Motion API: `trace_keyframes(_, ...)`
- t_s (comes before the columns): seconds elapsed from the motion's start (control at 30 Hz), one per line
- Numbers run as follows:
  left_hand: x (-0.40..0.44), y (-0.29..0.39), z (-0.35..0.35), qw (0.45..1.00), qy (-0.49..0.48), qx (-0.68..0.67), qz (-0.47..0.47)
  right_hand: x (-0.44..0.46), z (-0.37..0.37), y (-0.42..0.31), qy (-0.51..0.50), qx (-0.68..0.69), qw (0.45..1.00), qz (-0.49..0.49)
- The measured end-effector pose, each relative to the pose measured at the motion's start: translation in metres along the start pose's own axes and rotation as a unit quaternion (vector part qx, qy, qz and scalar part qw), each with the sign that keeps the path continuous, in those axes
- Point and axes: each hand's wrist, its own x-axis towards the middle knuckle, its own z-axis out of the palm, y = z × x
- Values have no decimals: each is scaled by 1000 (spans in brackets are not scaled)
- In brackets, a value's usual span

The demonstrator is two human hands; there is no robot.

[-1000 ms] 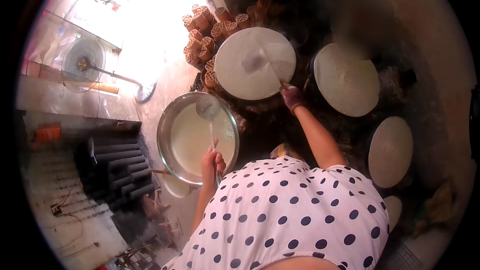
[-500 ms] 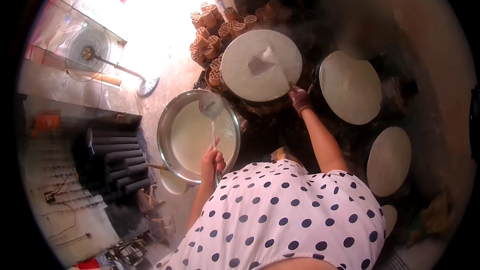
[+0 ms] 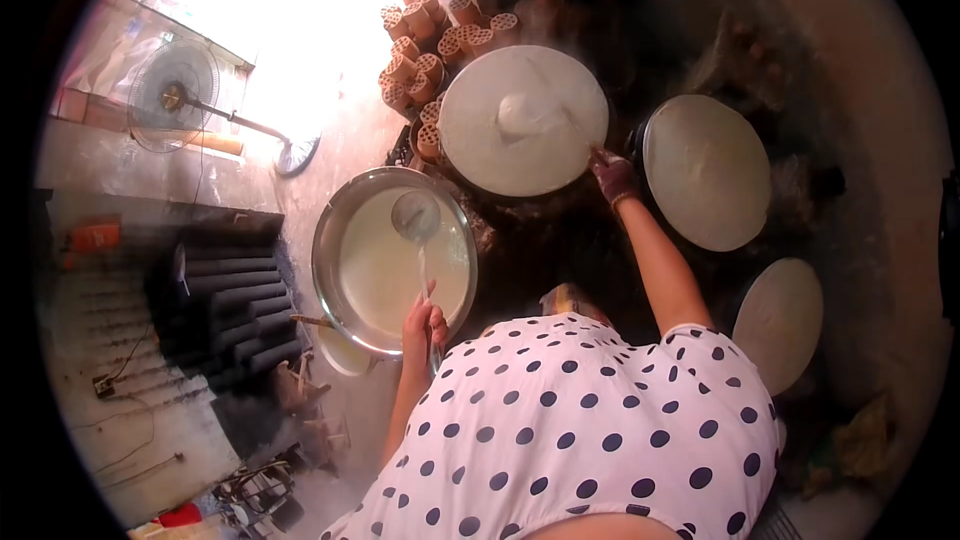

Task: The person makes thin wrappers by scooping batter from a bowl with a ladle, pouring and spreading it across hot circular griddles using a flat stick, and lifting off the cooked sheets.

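My left hand (image 3: 425, 325) is closed around the handle of a ladle (image 3: 416, 217). The ladle's round bowl is over the milky white liquid (image 3: 375, 265) in a wide metal basin (image 3: 322, 275). My right hand (image 3: 614, 178), in a dark maroon glove, is closed at the right edge of a round white-topped pan (image 3: 480, 155). It grips the end of a thin stick-like tool (image 3: 570, 118) that slants across the white surface; its far end is hard to make out. A pale rounded bulge (image 3: 520, 115) shows mid-surface.
More round pale discs, one upper right (image 3: 705, 172) and one lower right (image 3: 780, 325), stand beside me. Perforated clay-coloured cylinders (image 3: 415, 65) are piled behind the pan. Black cylinders (image 3: 240, 305) are stacked at left, near a standing fan (image 3: 175, 95). Faint steam drifts about.
My right hand has shifted slightly right and up with the thin tool. The grey patch on the white surface has given way to a pale bulge. The ladle stays over the basin.
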Motion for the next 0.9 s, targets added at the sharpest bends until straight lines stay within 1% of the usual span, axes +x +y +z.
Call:
trace_keyframes(0.03,5,2,3,1000,2,-1,-4,7,3,8,11,19,997,-75)
trace_keyframes(0.07,8,3,5,1000,4,-2,-8,5,4,18,10,20,997,-73)
trace_keyframes(0.1,8,3,4,1000,5,-2,-9,-6,5,21,-77,-16,997,2)
trace_keyframes(0.13,6,3,3,1000,12,2,-20,-17,5,26,-164,-50,982,78)
trace_keyframes(0.17,5,4,1,999,18,6,-30,-32,5,33,-165,-50,982,79)
trace_keyframes(0.2,7,5,-1,999,20,6,-32,-49,4,35,-152,-37,987,35)
trace_keyframes(0.23,12,5,-5,998,19,56,-29,-59,4,35,-139,-24,990,-10)
trace_keyframes(0.27,17,5,-8,994,18,107,-27,-54,2,32,-93,-4,995,20)
trace_keyframes(0.3,26,5,-10,994,19,107,-28,-44,-3,8,-46,15,998,50)
trace_keyframes(0.33,37,5,-10,990,0,134,-30,-18,10,24,-7,21,999,46)
trace_keyframes(0.37,47,6,-10,986,-18,162,-33,-13,11,13,6,-84,996,-40)
trace_keyframes(0.43,67,7,-3,980,-23,194,-44,-8,30,25,-37,-37,996,-67)
trace_keyframes(0.47,78,7,-2,980,-23,190,-47,-19,31,34,-40,-41,996,-65)
trace_keyframes(0.53,101,12,-2,975,-23,211,-59,-63,26,33,-151,-37,987,25)
trace_keyframes(0.57,112,18,5,972,-17,231,-40,-85,17,23,-153,-41,987,27)
trace_keyframes(0.63,132,29,27,965,-10,261,-7,-121,-4,-5,-45,-148,988,-21)
trace_keyframes(0.67,142,30,38,963,-8,270,7,-125,5,1,-48,-153,987,-20)
trace_keyframes(0.7,151,26,46,964,-8,266,4,-129,24,12,83,-155,984,-11)
trace_keyframes(0.73,157,20,51,968,-5,250,12,-134,47,26,207,-153,966,-3)
trace_keyframes(0.77,162,14,56,972,-1,235,21,-135,71,47,175,-196,965,24)
trace_keyframes(0.8,165,7,59,972,1,236,12,-143,92,32,150,-124,979,56)
trace_keyframes(0.87,173,-9,66,968,-5,249,31,-146,130,30,92,0,996,-5)
trace_keyframes(0.9,180,-14,68,971,4,235,41,-136,146,26,82,-29,996,-26)
